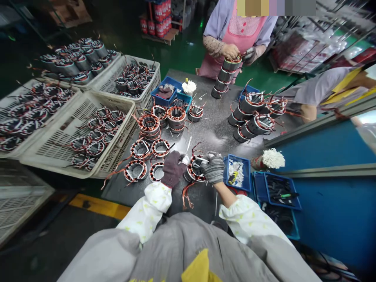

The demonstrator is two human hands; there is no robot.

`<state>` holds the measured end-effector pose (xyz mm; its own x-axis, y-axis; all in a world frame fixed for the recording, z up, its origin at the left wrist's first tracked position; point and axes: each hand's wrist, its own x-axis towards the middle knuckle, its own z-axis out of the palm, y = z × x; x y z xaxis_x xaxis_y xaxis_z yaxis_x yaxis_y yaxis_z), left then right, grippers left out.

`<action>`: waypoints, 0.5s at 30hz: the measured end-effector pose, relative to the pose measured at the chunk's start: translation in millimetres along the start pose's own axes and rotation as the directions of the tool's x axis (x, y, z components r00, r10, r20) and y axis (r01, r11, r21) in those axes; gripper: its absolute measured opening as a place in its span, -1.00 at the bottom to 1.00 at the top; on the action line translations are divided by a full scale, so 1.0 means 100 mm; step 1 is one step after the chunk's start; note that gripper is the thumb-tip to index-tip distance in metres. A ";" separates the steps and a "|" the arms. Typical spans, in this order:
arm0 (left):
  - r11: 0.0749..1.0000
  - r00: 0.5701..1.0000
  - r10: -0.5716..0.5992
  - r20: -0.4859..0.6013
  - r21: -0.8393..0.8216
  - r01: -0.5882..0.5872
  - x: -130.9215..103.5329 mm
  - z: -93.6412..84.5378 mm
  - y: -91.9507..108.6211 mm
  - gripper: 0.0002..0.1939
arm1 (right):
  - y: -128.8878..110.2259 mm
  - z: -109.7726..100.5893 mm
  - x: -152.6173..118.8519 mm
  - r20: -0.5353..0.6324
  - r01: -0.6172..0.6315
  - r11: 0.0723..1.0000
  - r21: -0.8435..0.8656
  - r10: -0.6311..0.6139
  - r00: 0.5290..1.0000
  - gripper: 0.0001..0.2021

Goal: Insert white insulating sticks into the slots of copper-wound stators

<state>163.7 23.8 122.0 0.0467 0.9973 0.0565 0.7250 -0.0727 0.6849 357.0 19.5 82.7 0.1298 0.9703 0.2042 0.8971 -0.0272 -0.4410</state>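
Note:
A metal stator ring with copper-coloured windings and white strips [195, 169] stands on the dark table in front of me. On its left side is my left hand [173, 168] in a dark maroon glove, fingers closed near a thin white strip [188, 145]; what the fingertips pinch is too small to make out. My right hand [213, 168], in a grey striped glove, wraps round the ring's right edge. Reddish lead wires [186, 196] hang from its front. Several similar rings [135, 170] stand to the left, and stacked ones [149, 124] behind them.
Crates of stators [114, 100] stand at the left. Blue trays [238, 172] and a bundle of white strips [273, 158] lie right. Stator stacks [248, 117] stand back right. Across the table, a person in a pink apron [242, 37] handles a tall stack; another person's arm [308, 111] is at the right.

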 end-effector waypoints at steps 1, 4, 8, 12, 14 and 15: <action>0.999 0.999 0.034 0.029 0.036 -0.035 0.00 -0.03 0.02 -0.74 | 0.01 0.00 0.00 0.007 0.001 1.000 0.001 -0.001 1.000 -0.81; 0.955 0.971 0.130 0.201 0.238 -0.177 0.04 -0.06 0.22 -0.60 | 0.02 -0.03 0.02 0.041 0.001 1.000 0.005 -0.001 0.999 -0.81; 0.860 0.926 0.123 0.358 0.427 -0.279 0.08 -0.02 0.45 -0.77 | 0.00 -0.07 0.04 0.044 -0.008 0.999 0.036 0.007 0.999 -0.82; 0.908 0.947 0.105 0.305 0.358 -0.216 0.10 0.07 0.39 -0.80 | 0.00 -0.09 0.04 0.031 0.006 0.999 0.052 -0.007 0.999 -0.85; 0.970 0.975 0.030 0.218 0.227 -0.081 0.12 0.15 0.31 -0.81 | 0.01 -0.09 0.04 0.021 0.004 0.999 0.053 -0.005 1.000 -0.85; 0.991 0.984 -0.030 0.174 0.133 0.007 0.14 0.20 0.27 -0.82 | 0.02 -0.08 0.03 0.017 0.000 0.999 0.052 -0.001 1.000 -0.85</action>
<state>197.8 35.6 127.0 0.1434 0.9855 -0.0911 0.8102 -0.0640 0.5827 362.3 20.8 89.8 0.1216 0.9743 0.1896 0.8738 -0.0145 -0.4861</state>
